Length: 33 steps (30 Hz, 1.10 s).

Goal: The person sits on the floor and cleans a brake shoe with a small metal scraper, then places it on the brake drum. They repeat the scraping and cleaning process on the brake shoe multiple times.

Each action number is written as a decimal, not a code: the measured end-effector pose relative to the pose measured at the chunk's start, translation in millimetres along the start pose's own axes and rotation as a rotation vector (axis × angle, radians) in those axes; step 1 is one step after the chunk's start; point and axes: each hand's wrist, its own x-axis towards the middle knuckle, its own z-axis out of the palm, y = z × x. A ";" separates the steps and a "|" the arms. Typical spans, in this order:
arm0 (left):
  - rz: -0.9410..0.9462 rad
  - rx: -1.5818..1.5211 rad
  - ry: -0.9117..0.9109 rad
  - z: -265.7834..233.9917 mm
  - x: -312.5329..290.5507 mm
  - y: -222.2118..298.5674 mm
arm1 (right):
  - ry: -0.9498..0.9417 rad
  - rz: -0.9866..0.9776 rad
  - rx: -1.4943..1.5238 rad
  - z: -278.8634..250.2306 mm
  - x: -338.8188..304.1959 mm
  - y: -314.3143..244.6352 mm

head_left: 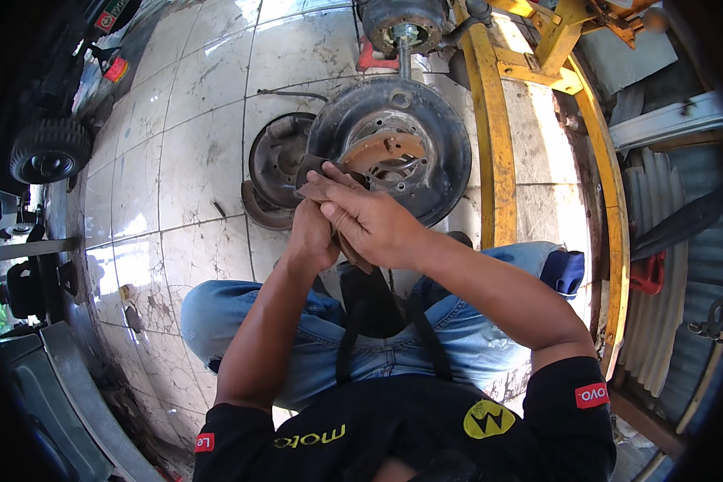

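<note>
The black shirt [406, 400] bears yellow lettering, a round yellow badge [488, 420] and red sleeve labels [592, 394] with white writing. The left hand [313, 234] and right hand [376, 225] press together around a brown piece [353, 255], before the black disc [444, 120]. The floor [202, 153] is stained white tile; right, a yellow frame [492, 149] and corrugated sheets [657, 273]; left, a tyre [34, 151].

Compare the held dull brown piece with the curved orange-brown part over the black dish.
The dull brown piece is clasped between left hand and right hand; the curved orange-brown part lies over the black metal dish. Hands mostly cover the piece; the part's arc shows plainly. Both look brownish.
</note>
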 end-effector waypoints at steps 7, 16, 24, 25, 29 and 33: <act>-0.318 -0.457 0.098 1.2 11.5 -0.4 | 0.095 0.123 0.009 -5.9 2.5 4.8; -0.341 -0.392 0.139 3.9 11.8 11.0 | 0.162 0.280 0.143 -56.0 14.5 39.2; -0.353 -0.102 0.135 14.0 1.1 31.0 | 0.573 0.460 0.129 -99.0 9.5 11.1; -0.356 0.028 0.135 14.9 0.1 34.0 | 0.611 0.469 0.120 -107.1 8.4 13.1; -0.330 0.082 0.145 5.2 4.6 25.3 | 0.629 0.483 0.106 -120.1 2.6 30.9; -0.234 -0.087 0.146 -0.1 4.3 26.3 | 0.555 0.465 -0.147 -125.7 -3.4 33.4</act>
